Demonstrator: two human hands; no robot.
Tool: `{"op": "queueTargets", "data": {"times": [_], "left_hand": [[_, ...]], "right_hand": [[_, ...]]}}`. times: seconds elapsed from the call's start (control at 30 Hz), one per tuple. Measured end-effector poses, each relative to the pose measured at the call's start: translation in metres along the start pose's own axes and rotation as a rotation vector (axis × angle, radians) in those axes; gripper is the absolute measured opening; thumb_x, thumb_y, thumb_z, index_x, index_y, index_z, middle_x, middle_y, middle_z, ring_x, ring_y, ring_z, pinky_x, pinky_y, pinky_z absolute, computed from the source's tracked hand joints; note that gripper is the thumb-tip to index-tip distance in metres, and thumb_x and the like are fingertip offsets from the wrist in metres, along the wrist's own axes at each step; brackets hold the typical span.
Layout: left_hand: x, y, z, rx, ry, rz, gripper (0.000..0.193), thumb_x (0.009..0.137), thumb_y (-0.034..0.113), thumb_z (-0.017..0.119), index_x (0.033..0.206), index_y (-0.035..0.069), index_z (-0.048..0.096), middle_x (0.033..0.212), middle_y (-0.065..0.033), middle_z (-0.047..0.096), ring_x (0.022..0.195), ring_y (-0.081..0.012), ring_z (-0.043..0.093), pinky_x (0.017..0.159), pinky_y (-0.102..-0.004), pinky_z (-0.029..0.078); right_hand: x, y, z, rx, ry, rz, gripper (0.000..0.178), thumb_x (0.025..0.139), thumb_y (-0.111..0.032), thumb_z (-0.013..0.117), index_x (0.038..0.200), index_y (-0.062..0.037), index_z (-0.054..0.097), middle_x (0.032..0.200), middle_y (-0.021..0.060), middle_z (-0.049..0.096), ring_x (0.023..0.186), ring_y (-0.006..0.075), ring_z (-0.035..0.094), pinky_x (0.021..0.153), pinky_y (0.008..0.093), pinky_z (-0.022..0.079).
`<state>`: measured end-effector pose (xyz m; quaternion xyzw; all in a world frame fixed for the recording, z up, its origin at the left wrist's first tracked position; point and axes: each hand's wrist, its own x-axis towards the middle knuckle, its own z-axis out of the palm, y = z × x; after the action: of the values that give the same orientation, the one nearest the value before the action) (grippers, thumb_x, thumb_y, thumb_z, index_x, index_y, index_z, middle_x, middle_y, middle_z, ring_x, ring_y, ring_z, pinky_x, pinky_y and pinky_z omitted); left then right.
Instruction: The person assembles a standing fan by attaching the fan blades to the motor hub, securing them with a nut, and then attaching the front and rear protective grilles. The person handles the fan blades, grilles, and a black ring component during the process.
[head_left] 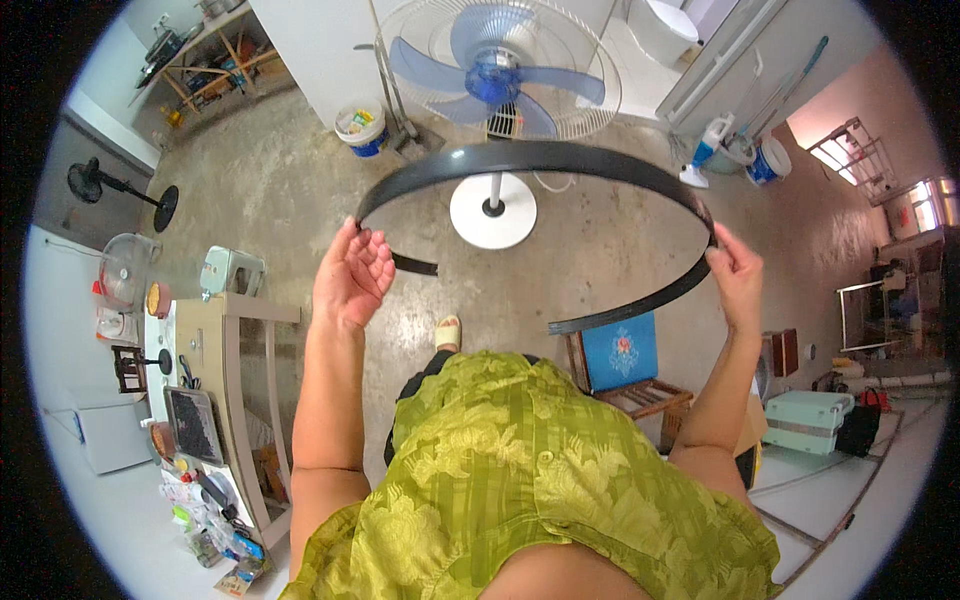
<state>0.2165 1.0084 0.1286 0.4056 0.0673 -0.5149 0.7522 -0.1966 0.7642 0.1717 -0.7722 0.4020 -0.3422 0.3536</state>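
A black, curved plastic strip, an open hoop (530,155), is held up in front of me with its two ends apart. My left hand (355,272) has it at the left side, palm up and fingers curled, the strip passing at the thumb and forefinger. At the right side my right hand (735,272) pinches it between thumb and fingers. Beyond the hoop stands a pedestal fan (495,80) with blue blades and a wire guard. Its round white base (493,222) shows through the hoop.
Left of me is a cabinet (215,350) with cluttered things on top, and a light green stool (232,270). A chair with a blue backrest (620,355) stands close at right. Buckets (362,130) and a mint-green case (805,420) are farther off.
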Motion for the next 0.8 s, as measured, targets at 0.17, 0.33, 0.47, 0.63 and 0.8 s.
{"op": "queueTargets", "data": {"times": [0.17, 0.33, 0.47, 0.63, 0.8], "left_hand": [[0.0, 0.003, -0.011, 0.006, -0.015, -0.07, 0.027, 0.091, 0.035, 0.055, 0.086, 0.009, 0.057, 0.078, -0.0015, 0.065, 0.067, -0.0131, 0.064, 0.059, -0.0285, 0.056], [0.004, -0.002, -0.021, -0.068, -0.034, -0.155, 0.028, 0.091, 0.036, 0.054, 0.08, 0.011, 0.056, 0.076, -0.003, 0.064, 0.064, -0.0153, 0.064, 0.059, -0.0301, 0.055], [0.005, -0.005, -0.027, -0.035, 0.006, -0.155, 0.029, 0.092, 0.039, 0.051, 0.079, 0.013, 0.054, 0.069, 0.0017, 0.058, 0.059, -0.0129, 0.059, 0.055, -0.0294, 0.052], [0.018, -0.008, -0.031, 0.439, 0.251, 0.155, 0.032, 0.09, 0.05, 0.052, 0.083, 0.019, 0.049, 0.066, 0.0059, 0.05, 0.064, -0.0101, 0.054, 0.065, -0.0307, 0.047], [0.057, -0.007, -0.018, 0.82, 0.118, 0.672, 0.066, 0.086, 0.052, 0.053, 0.135, 0.014, 0.032, 0.13, -0.0142, 0.043, 0.124, -0.026, 0.04, 0.101, -0.0454, 0.033]], "right_hand": [[0.025, -0.028, -0.012, -0.11, -0.014, -0.305, 0.037, 0.08, -0.024, 0.072, 0.109, -0.0023, 0.066, 0.08, -0.0007, 0.053, 0.075, 0.0086, 0.049, 0.066, 0.0215, 0.038], [0.039, -0.045, 0.001, 0.24, -0.025, -0.326, 0.043, 0.082, -0.029, 0.07, 0.11, 0.0018, 0.061, 0.09, 0.0052, 0.063, 0.084, 0.0148, 0.06, 0.079, 0.0261, 0.047], [0.053, -0.058, 0.006, 0.296, -0.079, -0.331, 0.049, 0.082, -0.035, 0.07, 0.111, 0.0032, 0.06, 0.087, 0.0058, 0.064, 0.078, 0.0144, 0.06, 0.074, 0.0258, 0.048], [0.08, -0.07, 0.017, 0.329, -0.068, -0.342, 0.052, 0.08, -0.037, 0.07, 0.111, 0.0028, 0.06, 0.086, 0.0052, 0.063, 0.077, 0.0132, 0.059, 0.072, 0.0252, 0.047], [0.109, -0.079, 0.036, 0.277, -0.045, -0.313, 0.051, 0.081, -0.037, 0.069, 0.111, 0.0035, 0.06, 0.086, 0.0047, 0.062, 0.077, 0.0126, 0.056, 0.072, 0.0252, 0.045]]}}
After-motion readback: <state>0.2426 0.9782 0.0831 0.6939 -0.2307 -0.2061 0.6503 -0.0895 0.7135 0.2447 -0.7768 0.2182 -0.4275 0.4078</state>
